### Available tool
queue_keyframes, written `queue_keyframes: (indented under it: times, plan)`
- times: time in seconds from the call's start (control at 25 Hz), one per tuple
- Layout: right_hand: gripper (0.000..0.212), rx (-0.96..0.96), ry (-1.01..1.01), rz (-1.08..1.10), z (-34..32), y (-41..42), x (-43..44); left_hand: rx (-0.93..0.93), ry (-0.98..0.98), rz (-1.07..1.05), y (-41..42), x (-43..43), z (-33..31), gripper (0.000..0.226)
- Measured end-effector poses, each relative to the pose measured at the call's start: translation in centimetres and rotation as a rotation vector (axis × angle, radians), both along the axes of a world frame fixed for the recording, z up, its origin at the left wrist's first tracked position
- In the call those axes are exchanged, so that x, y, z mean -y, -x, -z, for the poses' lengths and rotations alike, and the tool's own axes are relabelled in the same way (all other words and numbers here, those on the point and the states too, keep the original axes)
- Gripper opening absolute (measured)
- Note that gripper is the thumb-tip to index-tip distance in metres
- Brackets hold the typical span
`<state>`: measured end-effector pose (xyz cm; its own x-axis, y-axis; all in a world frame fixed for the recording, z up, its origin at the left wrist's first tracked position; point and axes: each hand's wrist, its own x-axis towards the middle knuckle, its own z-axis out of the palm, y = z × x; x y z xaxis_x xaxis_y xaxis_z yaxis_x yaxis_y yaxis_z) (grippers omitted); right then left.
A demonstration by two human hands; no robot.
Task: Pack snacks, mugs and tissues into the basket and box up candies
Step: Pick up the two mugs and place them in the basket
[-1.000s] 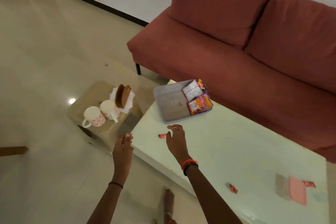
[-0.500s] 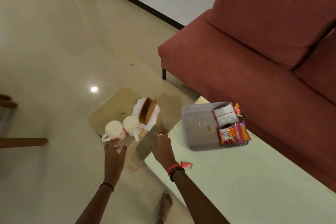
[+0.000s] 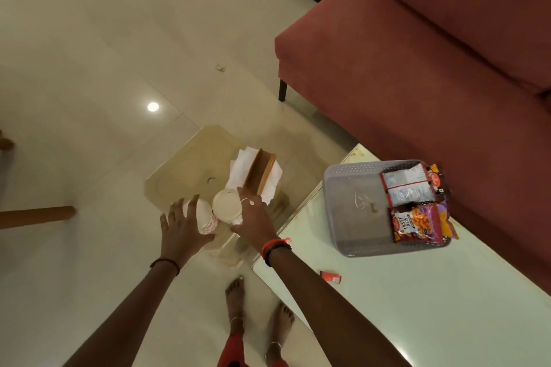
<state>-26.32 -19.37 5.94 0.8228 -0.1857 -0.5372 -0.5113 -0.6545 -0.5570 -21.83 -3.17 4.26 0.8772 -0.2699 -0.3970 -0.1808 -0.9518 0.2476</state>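
Two white mugs with red print stand on a low beige stool (image 3: 190,164). My left hand (image 3: 182,228) hovers with spread fingers over the left mug (image 3: 205,219). Curved fingers of my right hand (image 3: 258,217) rest against the side of the right mug (image 3: 226,207); neither mug is lifted. Just behind the mugs is a brown tissue holder (image 3: 264,170) with white tissues (image 3: 238,171). On the white table (image 3: 417,313) to the right, a grey basket (image 3: 351,211) holds snack packets (image 3: 417,222) at its right end. A red candy (image 3: 331,276) lies on the table near the basket.
A red sofa (image 3: 402,68) runs along the far side of the table. My bare feet (image 3: 235,298) stand on the tiled floor between stool and table. A wooden furniture leg (image 3: 35,216) juts in at the left edge.
My view has swung left and down toward the stool. Both hands have moved from the table edge onto the two mugs.
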Motion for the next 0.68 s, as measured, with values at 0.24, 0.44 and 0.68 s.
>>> queue_keyframes:
  times: [0.24, 0.44, 0.68]
  plan:
    - [0.100, -0.094, 0.075, -0.130, 1.6, -3.2, -1.2, -0.095, 0.087, 0.045, -2.3, -0.7, 1.3, 0.096]
    - [0.088, -0.127, 0.250, -0.161, 2.0, -4.5, -2.6, -0.165, 0.058, 0.108, -4.1, -0.8, 1.3, 0.094]
    - [0.074, -0.114, 0.366, -0.142, 2.4, -5.2, -3.9, -0.220, 0.033, 0.088, -4.5, -0.3, 1.3, 0.079]
